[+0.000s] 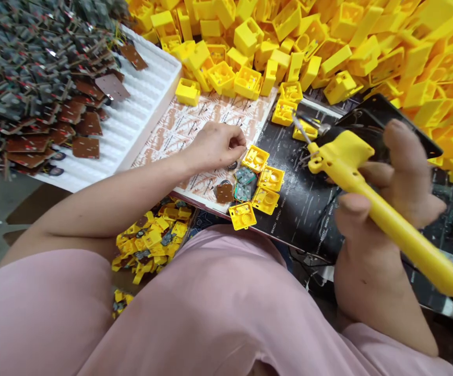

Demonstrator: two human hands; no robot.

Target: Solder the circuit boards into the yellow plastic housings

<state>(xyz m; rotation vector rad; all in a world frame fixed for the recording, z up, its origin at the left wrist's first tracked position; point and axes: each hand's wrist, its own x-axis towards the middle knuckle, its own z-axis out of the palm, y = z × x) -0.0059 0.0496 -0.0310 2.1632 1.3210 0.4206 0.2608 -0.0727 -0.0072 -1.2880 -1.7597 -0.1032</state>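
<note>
My right hand (391, 193) is wrapped around a yellow electric screwdriver (371, 193) whose metal bit (300, 130) points up-left over a black board (300, 209). My left hand (216, 146) reaches across the patterned sheet (195, 122) with its fingers pinched together next to an open yellow plastic housing (255, 158); what it pinches is too small to name. Several more yellow housings (265, 201) and small circuit boards (244, 183) lie in a cluster just below that hand.
A big heap of yellow housings (328, 42) fills the back and right. A white ribbed tray (140, 109) at the left carries brown circuit boards (85, 125) with wires. Finished yellow parts (152, 240) lie in a bin by my pink-clad knees (211, 313).
</note>
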